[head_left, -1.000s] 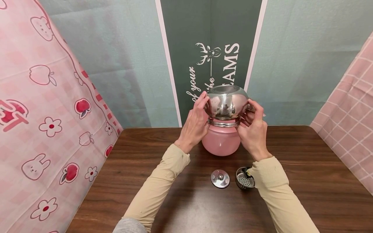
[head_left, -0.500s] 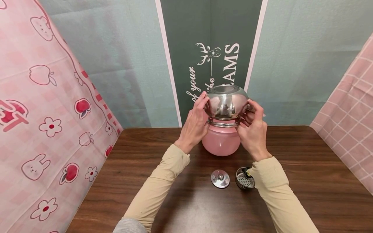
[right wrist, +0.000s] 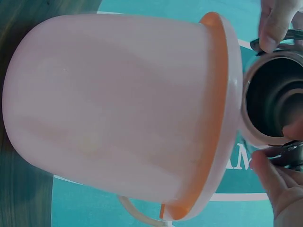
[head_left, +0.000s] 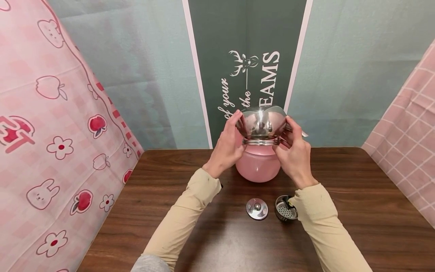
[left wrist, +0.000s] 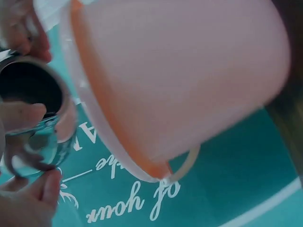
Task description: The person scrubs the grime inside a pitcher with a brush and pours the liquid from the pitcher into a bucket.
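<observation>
Both hands hold a shiny metal teapot [head_left: 261, 122] bottom up over a pink bucket [head_left: 258, 169], its ringed rim facing down. My left hand [head_left: 225, 149] grips its left side, fingertips high on the curved wall. On the opposite side my right hand [head_left: 295, 155] grips it with bent fingers. The wrist views look at the teapot's dark round mouth [right wrist: 265, 99], close beside the bucket's rim [right wrist: 229, 94], with a thumb near the mouth. A dark fitting [right wrist: 289, 156] sits by the right hand's fingers. The bucket's inside is hidden.
In front of the bucket a small round metal lid [head_left: 256, 211] with a knob lies on the wooden table [head_left: 231, 249]. Right of it stands a perforated strainer [head_left: 284, 211] with something dark in it, partly behind the right sleeve. A printed cloth [head_left: 163, 94] hangs behind the table.
The teapot has tipped, so its flat bottom has turned out of sight, and its top now sits slightly lower. Both hands keep their grip; lid and strainer stay put.
</observation>
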`<state>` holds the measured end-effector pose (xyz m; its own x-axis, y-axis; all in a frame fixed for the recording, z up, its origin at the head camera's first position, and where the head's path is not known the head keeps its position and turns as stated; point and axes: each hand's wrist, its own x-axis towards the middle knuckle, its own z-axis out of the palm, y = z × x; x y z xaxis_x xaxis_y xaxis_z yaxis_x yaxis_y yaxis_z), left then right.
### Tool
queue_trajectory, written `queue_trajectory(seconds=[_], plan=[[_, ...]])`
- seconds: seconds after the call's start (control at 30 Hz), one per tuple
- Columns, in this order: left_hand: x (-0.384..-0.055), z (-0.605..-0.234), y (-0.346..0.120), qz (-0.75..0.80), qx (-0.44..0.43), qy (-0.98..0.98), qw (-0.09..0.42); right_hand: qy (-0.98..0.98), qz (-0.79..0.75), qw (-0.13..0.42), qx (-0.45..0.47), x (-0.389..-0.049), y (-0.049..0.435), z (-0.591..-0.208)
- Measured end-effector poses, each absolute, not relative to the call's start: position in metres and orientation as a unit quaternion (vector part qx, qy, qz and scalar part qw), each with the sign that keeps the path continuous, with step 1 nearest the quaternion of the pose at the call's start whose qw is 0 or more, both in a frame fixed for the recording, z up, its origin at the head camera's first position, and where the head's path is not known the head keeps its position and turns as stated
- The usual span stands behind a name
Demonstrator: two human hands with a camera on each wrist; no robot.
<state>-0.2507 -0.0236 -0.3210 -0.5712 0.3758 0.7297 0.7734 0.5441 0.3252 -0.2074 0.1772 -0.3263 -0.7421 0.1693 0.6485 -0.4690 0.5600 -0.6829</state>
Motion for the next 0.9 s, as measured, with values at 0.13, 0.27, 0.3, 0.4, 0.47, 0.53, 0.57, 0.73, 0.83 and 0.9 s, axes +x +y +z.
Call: queue_trajectory(seconds=[0.13, 0.27, 0.3, 0.4, 0.47, 0.53, 0.57, 0.73, 0.83, 0.9], plan=[[-0.251, -0.316, -0.024, -0.382, -0.322, -0.833, 0.239, -0.836, 0.435, 0.325, 0.080, -0.208, 0.178, -0.323], [-0.251, -0.313, -0.025, -0.434, -0.290, -0.832, 0.188, -0.849, 0.412, 0.322, 0.074, -0.209, 0.178, -0.322], [-0.251, -0.313, -0.025, -0.448, -0.281, -0.830, 0.177, -0.850, 0.409, 0.323, 0.073, -0.209, 0.178, -0.321], [-0.251, -0.312, -0.027, -0.485, -0.258, -0.822, 0.148, -0.850, 0.407, 0.328, 0.071, -0.209, 0.177, -0.321], [-0.251, -0.313, -0.028, -0.499, -0.248, -0.819, 0.134, -0.849, 0.408, 0.329, 0.067, -0.209, 0.176, -0.320], [-0.251, -0.313, -0.028, -0.506, -0.243, -0.818, 0.125, -0.851, 0.406, 0.328, 0.061, -0.209, 0.175, -0.319], [-0.251, -0.313, -0.029, -0.508, -0.241, -0.818, 0.122, -0.853, 0.404, 0.326, 0.058, -0.208, 0.175, -0.318], [-0.249, -0.311, -0.030, -0.509, -0.224, -0.825, 0.101, -0.857, 0.402, 0.320, 0.045, -0.206, 0.173, -0.314], [-0.248, -0.311, -0.031, -0.507, -0.216, -0.830, 0.088, -0.856, 0.407, 0.317, 0.041, -0.205, 0.173, -0.312], [-0.248, -0.310, -0.031, -0.508, -0.213, -0.831, 0.083, -0.855, 0.409, 0.315, 0.041, -0.205, 0.172, -0.311]])
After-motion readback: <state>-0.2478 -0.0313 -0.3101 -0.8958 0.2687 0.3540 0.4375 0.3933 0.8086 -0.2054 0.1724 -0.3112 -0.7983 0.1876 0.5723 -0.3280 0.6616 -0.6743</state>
